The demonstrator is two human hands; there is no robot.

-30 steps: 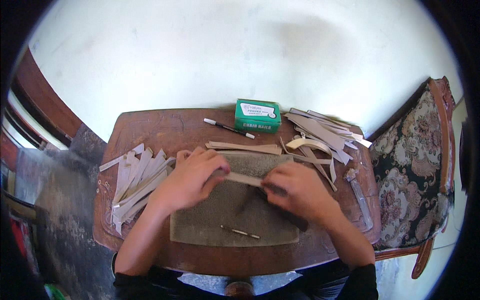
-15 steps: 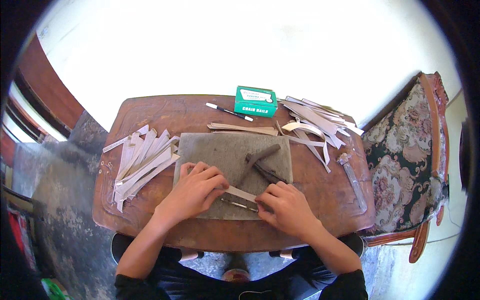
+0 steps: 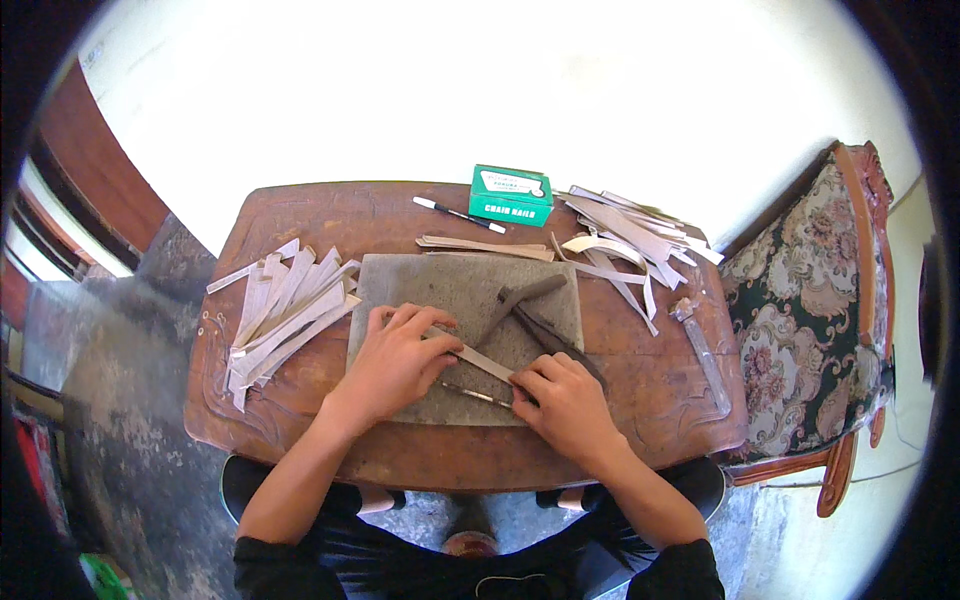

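Note:
Between my hands a pale narrow strip (image 3: 484, 363) lies slantwise over a grey slab (image 3: 400, 285). My left hand (image 3: 402, 358) grips its upper left end, fingers bent over it. At the lower right end, my right hand (image 3: 562, 398) pinches it between thumb and fingers. Just below the strip, a thin dark metal tool (image 3: 475, 394) rests on the slab, its right end close to my right fingers. A hammer (image 3: 530, 295) with a dark head lies on the slab beyond my right hand, its handle partly hidden by that hand.
Pale strips are heaped on the wooden table's left (image 3: 290, 320) and back right (image 3: 625, 235). Behind the slab lie more strips (image 3: 485, 247), a marker (image 3: 458, 214) and a green box (image 3: 511, 196). A chisel-like tool (image 3: 703, 355) lies at right, near a floral chair (image 3: 810, 310).
My left hand has shifted slightly up along the strip, which now lies more steeply slanted. My right hand still holds the other end. The whole view has tilted a little.

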